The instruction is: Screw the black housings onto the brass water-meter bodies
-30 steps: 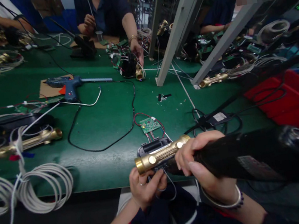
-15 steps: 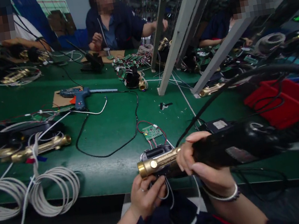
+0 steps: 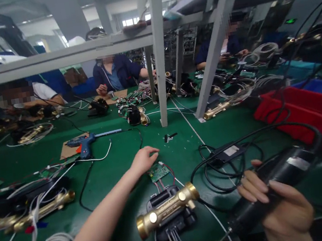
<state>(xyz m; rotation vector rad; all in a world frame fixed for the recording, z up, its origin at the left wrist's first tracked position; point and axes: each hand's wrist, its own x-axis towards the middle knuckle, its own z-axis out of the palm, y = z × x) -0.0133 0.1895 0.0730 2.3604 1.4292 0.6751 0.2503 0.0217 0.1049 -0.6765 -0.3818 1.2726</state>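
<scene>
A black electric screwdriver (image 3: 271,190) is gripped in my right hand (image 3: 279,199), its thin bit pointing down and left near the table's front edge. My left hand (image 3: 144,159) reaches forward, palm down, over the far left corner of a green circuit board (image 3: 159,171). Its thumb and a finger are stretched out and apart; the other fingers are partly hidden. Below the board lies a brass pipe fitting (image 3: 167,210) on a black plastic housing (image 3: 180,221), untouched by either hand. Grey cables come out of the housing's near side.
A blue glue gun (image 3: 84,144) lies on cardboard at left, above more brass fittings (image 3: 45,210) and coiled grey cables. Black screws (image 3: 169,137) lie mid-table. At right are a black power adapter (image 3: 229,152) and a red bin (image 3: 308,121). Metal posts (image 3: 160,55) rise ahead; co-workers sit beyond.
My left hand has left the brass fitting and reached forward to the circuit board. The screwdriver has moved right, away from the fitting, which now rests on the table. The view has tilted up.
</scene>
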